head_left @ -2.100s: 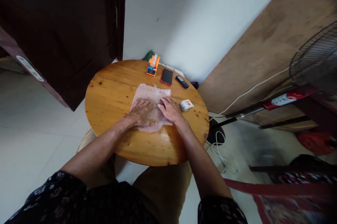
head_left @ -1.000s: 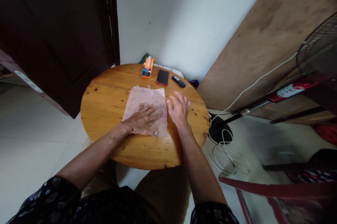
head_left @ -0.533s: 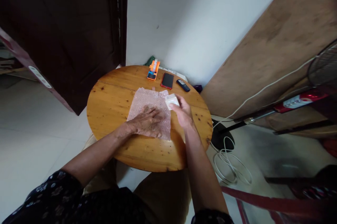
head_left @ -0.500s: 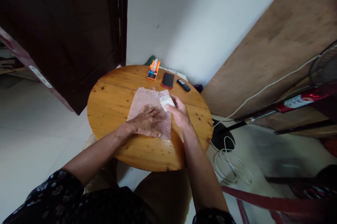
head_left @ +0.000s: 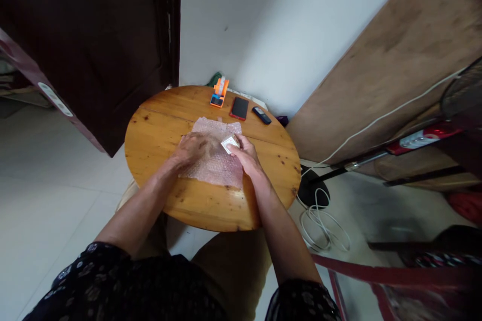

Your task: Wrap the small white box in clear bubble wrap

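Note:
A sheet of pinkish bubble wrap (head_left: 216, 173) lies flat on the round wooden table (head_left: 214, 218). Over its left part is my left hand (head_left: 191, 147), its fingers smeared by motion, so their pose does not show clearly. My right hand (head_left: 246, 155) grips a small white box (head_left: 229, 142) above the wrap's right side, thumb on the near face. The box is tilted, with a pale face turned up. Part of it is covered by my fingers.
Along the table's far side are an orange tape dispenser (head_left: 219, 92), a dark phone with a red edge (head_left: 239, 108) and a small black keypad phone (head_left: 261, 115). A wall stands behind. At right, a fan base (head_left: 312, 193) and coiled white cable (head_left: 320, 228) lie on the floor.
My left hand has lifted from lying spread on the bubble wrap and shifted left and away from me. My right hand has turned the small box and brought it slightly left.

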Motion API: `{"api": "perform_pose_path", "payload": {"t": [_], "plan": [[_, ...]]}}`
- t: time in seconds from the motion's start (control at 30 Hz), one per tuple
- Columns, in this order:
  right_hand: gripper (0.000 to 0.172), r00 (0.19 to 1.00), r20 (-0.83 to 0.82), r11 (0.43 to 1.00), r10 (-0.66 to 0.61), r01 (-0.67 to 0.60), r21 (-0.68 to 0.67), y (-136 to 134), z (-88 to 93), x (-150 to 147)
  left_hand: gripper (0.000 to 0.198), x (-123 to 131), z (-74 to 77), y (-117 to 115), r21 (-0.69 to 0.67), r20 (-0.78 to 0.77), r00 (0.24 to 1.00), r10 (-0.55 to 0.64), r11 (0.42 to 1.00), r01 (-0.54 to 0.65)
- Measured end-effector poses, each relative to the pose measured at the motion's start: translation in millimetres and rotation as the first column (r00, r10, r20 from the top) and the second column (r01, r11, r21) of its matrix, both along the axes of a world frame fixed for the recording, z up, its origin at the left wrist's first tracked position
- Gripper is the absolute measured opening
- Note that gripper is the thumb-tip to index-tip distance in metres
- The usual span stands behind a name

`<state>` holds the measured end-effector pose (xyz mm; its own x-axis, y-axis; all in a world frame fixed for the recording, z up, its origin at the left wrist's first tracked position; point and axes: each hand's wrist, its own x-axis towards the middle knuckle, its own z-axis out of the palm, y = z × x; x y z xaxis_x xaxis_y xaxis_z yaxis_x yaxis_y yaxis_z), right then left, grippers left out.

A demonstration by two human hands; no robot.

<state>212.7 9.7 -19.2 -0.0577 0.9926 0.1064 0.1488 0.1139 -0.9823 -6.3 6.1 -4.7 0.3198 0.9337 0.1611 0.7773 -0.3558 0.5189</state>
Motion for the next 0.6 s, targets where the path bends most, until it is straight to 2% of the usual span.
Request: {"api": "perform_pose_path", "payload": {"t": [0.2,0.3,0.37,0.43,0.53,0.6], "plan": [[0.063,0.991,0.133,0.985,0.019,-0.042,0.168,-6.8,-0.1,-2.8,0.025,2.7,-9.7,3.4,0.018,-0.038,0.999,-0.007,1.0,0.007],[0.059,0.956,0.291,0.962,0.044,-0.12,0.247,-9.8,0.5,-6.5,0.033,4.3,-8.8,3.6,0.011,-0.029,0.999,-0.044,0.999,0.044],[0.06,0.901,0.423,0.948,0.091,-0.208,0.239,-11.4,1.3,-8.7,0.043,4.6,-4.9,2.7,0.008,0.003,0.997,-0.071,0.997,0.071],[0.065,0.867,0.485,0.946,0.117,-0.246,0.212,-12.7,2.0,-9.4,0.047,4.7,-0.5,1.1,0.007,0.032,0.996,-0.088,0.996,0.088],[0.07,0.886,0.445,0.957,0.131,-0.229,0.175,-13.4,1.9,-7.0,0.043,4.6,2.1,-0.1,0.009,0.025,0.996,-0.09,0.996,0.09],[0.066,0.901,0.417,0.968,0.124,-0.202,0.149,-13.1,0.7,-4.9,0.039,4.5,0.2,0.5,0.019,0.013,0.997,-0.077,0.997,0.076]]}}
